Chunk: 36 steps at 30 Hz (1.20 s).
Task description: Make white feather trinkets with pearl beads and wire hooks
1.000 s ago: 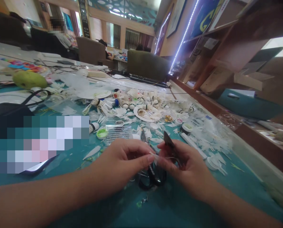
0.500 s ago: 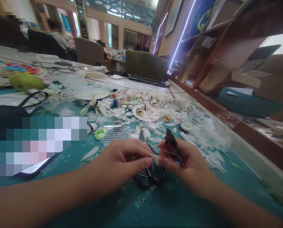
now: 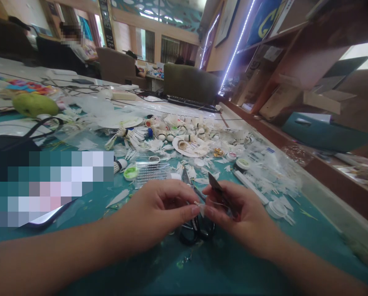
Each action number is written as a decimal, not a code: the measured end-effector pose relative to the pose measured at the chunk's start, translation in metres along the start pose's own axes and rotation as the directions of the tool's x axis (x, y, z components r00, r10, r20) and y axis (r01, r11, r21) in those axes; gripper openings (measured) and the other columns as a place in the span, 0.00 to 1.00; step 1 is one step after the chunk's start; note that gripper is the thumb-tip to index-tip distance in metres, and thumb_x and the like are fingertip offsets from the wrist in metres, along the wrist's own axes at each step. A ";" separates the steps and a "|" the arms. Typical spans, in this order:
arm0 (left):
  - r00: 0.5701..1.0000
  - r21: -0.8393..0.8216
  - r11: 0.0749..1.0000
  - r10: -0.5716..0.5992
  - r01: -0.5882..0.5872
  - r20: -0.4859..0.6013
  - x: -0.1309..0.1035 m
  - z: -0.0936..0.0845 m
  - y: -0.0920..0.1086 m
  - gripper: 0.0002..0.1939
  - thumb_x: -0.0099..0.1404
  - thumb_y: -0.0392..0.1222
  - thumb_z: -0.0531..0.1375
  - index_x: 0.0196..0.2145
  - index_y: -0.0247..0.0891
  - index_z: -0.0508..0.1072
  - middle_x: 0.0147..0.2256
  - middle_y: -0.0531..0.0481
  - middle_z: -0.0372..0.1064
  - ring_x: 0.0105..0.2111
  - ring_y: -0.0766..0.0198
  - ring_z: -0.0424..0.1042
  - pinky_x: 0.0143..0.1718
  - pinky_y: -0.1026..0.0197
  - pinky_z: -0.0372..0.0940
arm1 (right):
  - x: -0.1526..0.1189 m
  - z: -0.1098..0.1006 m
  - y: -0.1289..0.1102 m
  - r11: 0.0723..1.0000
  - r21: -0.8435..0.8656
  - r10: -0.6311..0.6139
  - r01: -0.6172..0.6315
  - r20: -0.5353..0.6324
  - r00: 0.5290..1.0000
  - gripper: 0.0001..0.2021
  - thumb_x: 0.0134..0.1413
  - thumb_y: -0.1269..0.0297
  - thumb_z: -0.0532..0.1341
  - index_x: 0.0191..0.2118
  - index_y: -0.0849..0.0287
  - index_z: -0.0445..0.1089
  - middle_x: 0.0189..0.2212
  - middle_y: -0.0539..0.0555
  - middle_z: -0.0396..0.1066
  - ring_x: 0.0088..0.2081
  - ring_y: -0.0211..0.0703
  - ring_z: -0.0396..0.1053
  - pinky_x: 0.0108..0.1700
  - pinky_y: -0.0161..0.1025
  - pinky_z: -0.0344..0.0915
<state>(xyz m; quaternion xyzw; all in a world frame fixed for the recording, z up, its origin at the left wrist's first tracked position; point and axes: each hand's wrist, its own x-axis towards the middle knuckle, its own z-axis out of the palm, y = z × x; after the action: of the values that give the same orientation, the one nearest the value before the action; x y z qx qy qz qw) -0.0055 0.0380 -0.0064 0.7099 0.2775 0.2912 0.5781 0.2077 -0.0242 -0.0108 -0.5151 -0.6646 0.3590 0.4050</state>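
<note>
My left hand (image 3: pixel 171 205) is closed, its thumb and forefinger pinching a small white feather piece (image 3: pixel 202 210). The thumb and fingertips of my right hand (image 3: pixel 241 205) meet the same piece from the other side. In the right palm lies a dark, pointed metal tool (image 3: pixel 217 185) with some red at its lower end. It looks like small pliers, but the fingers hide most of it. A thin thread or wire shows beside it. Below both hands, black-handled scissors (image 3: pixel 188 237) lie on the green mat (image 3: pixel 233 263), blades pointing away.
Pearl beads on a sheet (image 3: pixel 152 172), a green paint pot (image 3: pixel 130 173) and loose feathers (image 3: pixel 118 198) lie just beyond the hands. Several shuttlecocks and a white plate (image 3: pixel 191 153) fill the far mat. A phone (image 3: pixel 48 216) is at left, a shelf with boxes at right. People sit behind.
The dark tool has turned in my right hand, now showing a narrower edge. The white piece has tilted downward between the fingertips, and the hands are slightly closer together.
</note>
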 end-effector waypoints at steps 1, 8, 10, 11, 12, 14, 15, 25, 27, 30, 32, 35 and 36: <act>1.000 -0.004 1.000 0.002 -0.002 -0.002 0.000 0.000 0.001 0.07 0.64 0.42 0.67 0.33 0.37 0.84 0.36 0.46 0.78 0.38 0.57 0.76 0.38 0.58 0.69 | 0.000 0.000 0.000 1.000 0.007 0.005 -0.006 0.008 1.000 0.07 0.59 0.60 0.67 0.40 0.56 0.74 0.30 0.48 0.68 0.30 0.39 0.64 0.32 0.35 0.64; 0.998 -0.042 0.997 0.066 -0.067 -0.007 -0.004 0.001 -0.001 0.05 0.64 0.39 0.67 0.33 0.38 0.84 0.35 0.48 0.77 0.38 0.59 0.76 0.39 0.60 0.69 | -0.002 -0.002 0.006 1.000 0.006 -0.005 0.005 0.044 0.999 0.14 0.62 0.56 0.67 0.50 0.54 0.73 0.35 0.50 0.71 0.35 0.43 0.70 0.38 0.38 0.69; 0.998 -0.021 0.998 0.052 -0.053 -0.023 -0.005 0.000 -0.001 0.05 0.64 0.40 0.67 0.33 0.38 0.84 0.35 0.48 0.78 0.37 0.59 0.76 0.38 0.60 0.68 | -0.003 -0.002 0.009 0.999 0.018 -0.028 0.027 0.059 0.998 0.17 0.64 0.54 0.67 0.55 0.53 0.72 0.40 0.53 0.75 0.41 0.46 0.74 0.43 0.40 0.72; 0.999 -0.010 0.999 0.042 -0.043 -0.030 -0.005 0.000 -0.001 0.06 0.64 0.40 0.67 0.32 0.38 0.84 0.35 0.48 0.78 0.37 0.58 0.76 0.37 0.60 0.68 | -0.003 -0.003 0.010 0.998 0.033 -0.047 0.045 0.065 0.997 0.18 0.65 0.54 0.66 0.57 0.52 0.71 0.44 0.54 0.76 0.44 0.47 0.75 0.46 0.41 0.73; 0.999 -0.003 0.999 0.036 -0.036 -0.036 -0.004 -0.001 0.000 0.06 0.64 0.40 0.66 0.32 0.38 0.84 0.34 0.48 0.78 0.37 0.58 0.76 0.37 0.59 0.68 | -0.003 -0.003 0.011 0.996 0.048 -0.074 0.071 0.064 0.995 0.19 0.66 0.54 0.65 0.59 0.51 0.70 0.48 0.55 0.77 0.48 0.49 0.76 0.49 0.42 0.74; 0.999 0.011 1.000 0.027 -0.027 -0.042 -0.003 -0.001 0.000 0.06 0.64 0.40 0.66 0.31 0.38 0.83 0.34 0.49 0.78 0.36 0.59 0.75 0.38 0.59 0.68 | -0.003 -0.004 0.013 0.989 0.054 -0.137 0.135 0.038 0.990 0.20 0.68 0.55 0.64 0.63 0.49 0.67 0.55 0.56 0.76 0.55 0.50 0.75 0.56 0.45 0.73; 0.999 0.016 1.000 0.025 -0.024 -0.044 -0.003 -0.002 0.001 0.06 0.64 0.40 0.66 0.31 0.38 0.83 0.34 0.49 0.78 0.36 0.59 0.75 0.38 0.60 0.68 | -0.002 -0.004 0.013 0.985 0.034 -0.171 0.170 0.006 0.985 0.21 0.69 0.56 0.63 0.64 0.48 0.67 0.57 0.57 0.75 0.57 0.51 0.74 0.58 0.47 0.71; 0.999 0.015 0.999 0.031 -0.031 -0.045 -0.002 -0.001 0.002 0.06 0.63 0.41 0.67 0.31 0.38 0.83 0.35 0.47 0.78 0.37 0.57 0.76 0.39 0.57 0.68 | 0.000 -0.008 0.011 0.970 -0.142 -0.229 0.198 -0.254 0.940 0.06 0.66 0.60 0.66 0.47 0.49 0.75 0.32 0.49 0.79 0.24 0.37 0.70 0.25 0.33 0.68; 0.998 0.016 0.999 0.034 -0.033 -0.046 -0.001 -0.001 0.002 0.06 0.63 0.41 0.67 0.31 0.38 0.83 0.35 0.47 0.78 0.37 0.56 0.76 0.39 0.57 0.69 | -0.001 -0.007 0.013 0.976 -0.067 -0.219 0.209 -0.319 0.922 0.08 0.65 0.56 0.68 0.45 0.49 0.73 0.33 0.48 0.81 0.23 0.35 0.69 0.24 0.32 0.68; 0.998 0.020 0.999 0.039 -0.038 -0.047 -0.001 -0.001 0.001 0.06 0.63 0.41 0.67 0.31 0.38 0.83 0.35 0.48 0.78 0.37 0.57 0.76 0.39 0.58 0.68 | -0.001 -0.007 0.013 0.970 -0.012 -0.233 0.243 -0.334 0.913 0.14 0.64 0.46 0.66 0.40 0.51 0.73 0.32 0.49 0.81 0.23 0.34 0.70 0.27 0.31 0.71; 0.998 0.022 0.999 0.045 -0.044 -0.051 -0.002 -0.001 0.001 0.06 0.63 0.42 0.68 0.31 0.39 0.83 0.34 0.48 0.78 0.36 0.58 0.76 0.37 0.59 0.68 | 0.000 -0.007 0.012 0.969 -0.015 -0.238 0.245 -0.311 0.920 0.17 0.66 0.43 0.63 0.40 0.52 0.73 0.32 0.49 0.79 0.25 0.34 0.72 0.28 0.32 0.72; 0.998 0.024 0.999 0.041 -0.040 -0.049 -0.003 -0.001 0.002 0.06 0.64 0.41 0.67 0.30 0.39 0.83 0.34 0.49 0.78 0.36 0.59 0.76 0.38 0.60 0.68 | 0.001 -0.008 0.012 0.976 -0.002 -0.208 0.219 -0.314 0.926 0.12 0.65 0.49 0.67 0.45 0.49 0.71 0.39 0.50 0.78 0.34 0.38 0.76 0.35 0.33 0.75; 0.998 0.024 0.999 0.035 -0.034 -0.045 -0.003 -0.001 0.002 0.06 0.64 0.41 0.67 0.30 0.39 0.83 0.34 0.49 0.78 0.36 0.59 0.76 0.38 0.60 0.68 | 0.002 -0.008 0.012 0.981 0.009 -0.184 0.195 -0.286 0.940 0.13 0.64 0.53 0.68 0.48 0.48 0.69 0.46 0.52 0.78 0.41 0.41 0.78 0.41 0.36 0.76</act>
<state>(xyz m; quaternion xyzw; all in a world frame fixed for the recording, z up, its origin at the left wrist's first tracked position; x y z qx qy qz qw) -0.0079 0.0361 -0.0049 0.7145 0.2814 0.3139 0.5584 0.2193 -0.0195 -0.0175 -0.4874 -0.6393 0.2530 0.5383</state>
